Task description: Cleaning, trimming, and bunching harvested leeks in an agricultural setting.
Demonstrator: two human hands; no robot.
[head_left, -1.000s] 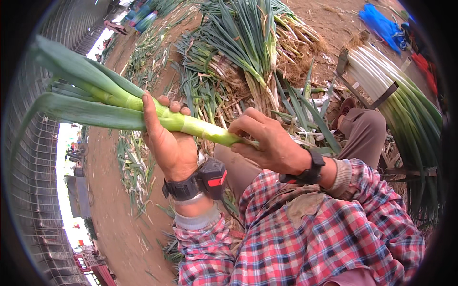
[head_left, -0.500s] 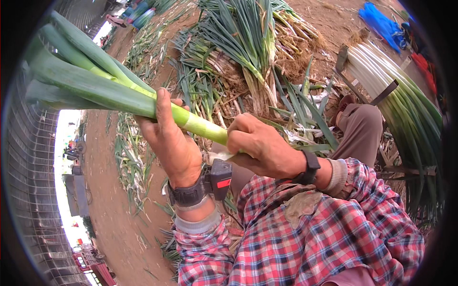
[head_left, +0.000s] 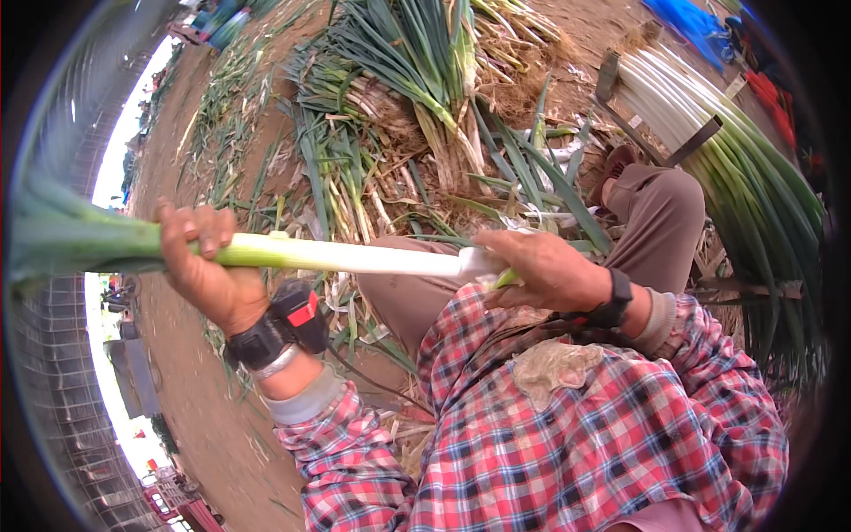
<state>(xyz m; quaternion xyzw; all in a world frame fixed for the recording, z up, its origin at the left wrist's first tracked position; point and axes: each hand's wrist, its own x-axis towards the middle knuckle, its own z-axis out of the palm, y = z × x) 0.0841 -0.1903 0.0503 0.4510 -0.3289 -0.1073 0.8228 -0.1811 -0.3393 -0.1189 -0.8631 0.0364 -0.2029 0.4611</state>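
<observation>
My left hand [head_left: 199, 262] is closed around the green part of a thick green onion [head_left: 346, 257]. The stalk lies nearly level across my body, with its leaves spreading out to the far left and its pale white shaft pointing right. At the white end my right hand [head_left: 550, 270] is closed on a loose layer of outer skin [head_left: 479, 262], and a bit of green shows below its fingers. The very end of the stalk is hidden by this hand. A black strap with a small box sits on my left wrist, and a black band on my right.
A pile of untrimmed green onions [head_left: 399, 62] with roots lies ahead on the soil, among scattered leaves. To the right, a metal rack [head_left: 696, 142] holds cleaned green onions [head_left: 736, 168]. Blue netting [head_left: 687, 31] lies beyond it. My bent knee [head_left: 660, 199] is near the rack.
My left hand has moved left and lower with the green onion, which has swung from slanted to nearly level. My right hand has moved right, and a long white shaft now shows between the hands.
</observation>
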